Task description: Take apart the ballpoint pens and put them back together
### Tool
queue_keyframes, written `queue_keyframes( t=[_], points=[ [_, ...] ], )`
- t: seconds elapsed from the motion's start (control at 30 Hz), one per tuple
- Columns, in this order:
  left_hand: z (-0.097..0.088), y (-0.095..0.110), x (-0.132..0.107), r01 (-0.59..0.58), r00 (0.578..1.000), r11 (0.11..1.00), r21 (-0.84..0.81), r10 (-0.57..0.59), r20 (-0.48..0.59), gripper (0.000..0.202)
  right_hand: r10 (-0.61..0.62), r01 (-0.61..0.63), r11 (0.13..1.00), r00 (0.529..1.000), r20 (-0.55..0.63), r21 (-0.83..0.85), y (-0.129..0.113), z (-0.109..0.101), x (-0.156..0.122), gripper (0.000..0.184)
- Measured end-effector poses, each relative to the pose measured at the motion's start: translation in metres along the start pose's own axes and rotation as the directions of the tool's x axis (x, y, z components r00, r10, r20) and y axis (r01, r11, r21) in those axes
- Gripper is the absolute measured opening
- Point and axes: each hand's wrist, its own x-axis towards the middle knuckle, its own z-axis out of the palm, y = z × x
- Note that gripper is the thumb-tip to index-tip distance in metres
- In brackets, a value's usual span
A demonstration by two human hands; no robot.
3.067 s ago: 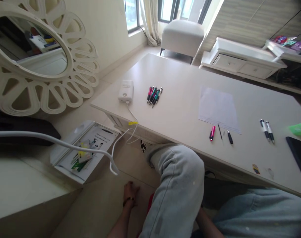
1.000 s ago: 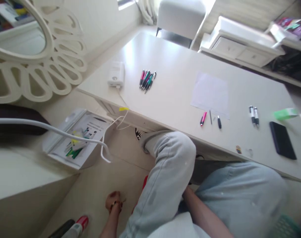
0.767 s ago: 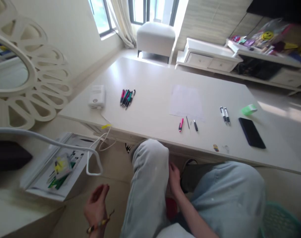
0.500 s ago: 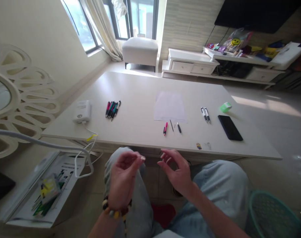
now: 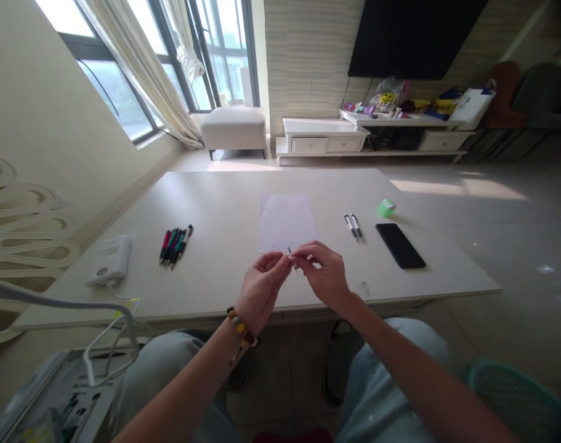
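Pinching one thin dark rod [image 5: 289, 251] between fingertips of both hands, closing left hand [image 5: 262, 289] and right hand [image 5: 324, 274] almost fully, with fingers meeting at the rod. Showing nothing else in either grip, though curled fingers may be hiding more. Holding the rod just above the counter [image 5: 215, 197], right at the lower edge of one white sheet of paper [image 5: 286, 223]. Wearing one beaded bracelet [image 5: 240, 325] on left wrist. Lying on counter, left side: one bundle of pens [image 5: 175, 243], roughly five, exact count unclear; one white power bank [image 5: 108, 261]. Lying on counter, right side: two white-and-black pens [image 5: 354, 227], one black phone [image 5: 400, 245], one green tape roll [image 5: 386, 207].
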Motion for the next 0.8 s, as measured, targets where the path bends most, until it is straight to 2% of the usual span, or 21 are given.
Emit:
queue_keyframes(
  t=[0.03, 0.07, 0.1, 0.17, 0.2, 0.27, 0.3, 0.37, 0.47, 0.6, 0.67, 0.7, 0.8],
  points=[
    [-0.006, -0.004, 0.011, -0.028, 1.0, 0.986, 0.165, 0.027, 0.008, 0.027, 0.052, -0.052, 0.999, 0.999, -0.009, 0.008, 0.008, -0.003, 0.003, 0.01],
    [-0.014, -0.007, 0.023, -0.074, 0.997, 0.924, 0.375, 0.078, 0.006, 0.03, 0.109, -0.109, 0.994, 0.994, -0.019, 0.021, 0.016, -0.006, 0.006, 0.012],
    [-0.022, -0.012, 0.035, -0.114, 0.991, 0.794, 0.597, 0.136, 0.007, 0.032, 0.167, -0.166, 0.985, 0.986, -0.03, 0.041, 0.023, -0.009, 0.008, 0.014],
    [-0.038, -0.022, 0.055, -0.109, 0.976, 0.421, 0.901, 0.216, 0.018, 0.037, 0.262, -0.257, 0.961, 0.964, -0.041, 0.101, 0.035, -0.014, 0.013, 0.019],
    [-0.044, -0.028, 0.063, -0.082, 0.974, 0.253, 0.964, 0.226, 0.024, 0.038, 0.294, -0.286, 0.948, 0.955, -0.045, 0.137, 0.038, -0.017, 0.015, 0.022],
    [-0.051, -0.04, 0.073, -0.064, 0.974, 0.019, 0.998, 0.219, 0.059, 0.038, 0.337, -0.323, 0.925, 0.941, -0.039, 0.201, 0.042, -0.02, 0.018, 0.025],
    [-0.051, -0.045, 0.075, -0.071, 0.975, -0.053, 0.996, 0.208, 0.08, 0.036, 0.35, -0.335, 0.916, 0.936, -0.03, 0.22, 0.043, -0.021, 0.019, 0.026],
    [-0.048, -0.053, 0.075, -0.103, 0.975, -0.137, 0.985, 0.184, 0.128, 0.031, 0.363, -0.349, 0.908, 0.932, -0.02, 0.233, 0.045, -0.022, 0.02, 0.028],
    [-0.043, -0.058, 0.072, -0.151, 0.972, -0.168, 0.974, 0.156, 0.178, 0.026, 0.363, -0.351, 0.912, 0.932, -0.018, 0.214, 0.051, -0.022, 0.021, 0.028],
    [-0.046, -0.056, 0.071, -0.19, 0.967, -0.109, 0.976, 0.153, 0.205, 0.025, 0.379, -0.373, 0.917, 0.925, -0.02, 0.144, 0.067, -0.02, 0.021, 0.028],
    [-0.048, -0.055, 0.071, -0.216, 0.959, -0.017, 0.976, 0.185, 0.216, 0.026, 0.388, -0.384, 0.917, 0.921, -0.019, 0.111, 0.074, -0.018, 0.022, 0.029],
    [-0.048, -0.053, 0.07, -0.233, 0.955, 0.056, 0.971, 0.203, 0.218, 0.026, 0.391, -0.388, 0.916, 0.92, -0.013, 0.104, 0.077, -0.016, 0.023, 0.029],
    [-0.046, -0.048, 0.067, -0.258, 0.958, 0.347, 0.902, 0.214, 0.191, 0.029, 0.402, -0.403, 0.906, 0.915, 0.036, 0.13, 0.083, -0.011, 0.03, 0.029]
  ],
)
